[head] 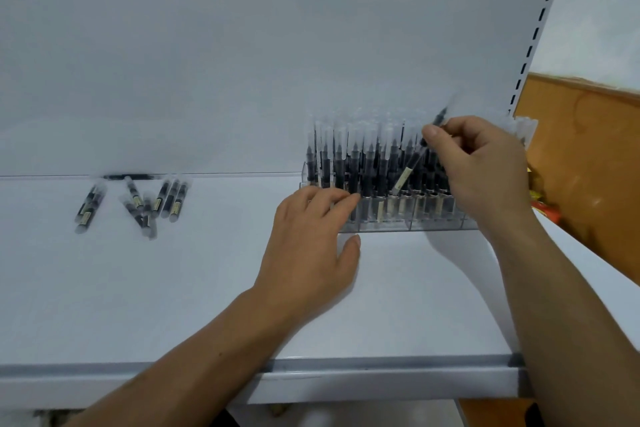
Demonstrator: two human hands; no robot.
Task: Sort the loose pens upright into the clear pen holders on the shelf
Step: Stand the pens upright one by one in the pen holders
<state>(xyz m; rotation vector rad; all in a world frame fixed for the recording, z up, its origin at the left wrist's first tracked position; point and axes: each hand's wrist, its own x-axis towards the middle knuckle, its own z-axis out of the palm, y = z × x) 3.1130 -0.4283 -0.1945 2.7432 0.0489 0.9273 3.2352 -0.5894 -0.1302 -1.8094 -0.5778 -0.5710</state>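
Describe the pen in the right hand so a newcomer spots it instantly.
On the white shelf, look at the clear pen holder packed with upright pens at the right end. The right hand pinches one pen just above it. It alone is tilted, slanting across the upright rows, cream label end lowest.

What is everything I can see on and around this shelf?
shelf: one, white, across the view
back panel: one, white, behind it
slotted upright: one, white, right edge
pen holder: one, clear, on the shelf's right
standing pens: many, black with clear caps, upright in the holder
loose pens: about nine, black and clear, lying at left rear
held pen: one, black and clear, tilted over the holder
cardboard box: one, brown, far right
packets: count unclear, orange and yellow, beside the box
left hand: one, fingers straight, touching the holder's left front
right hand: one, pinches the held pen
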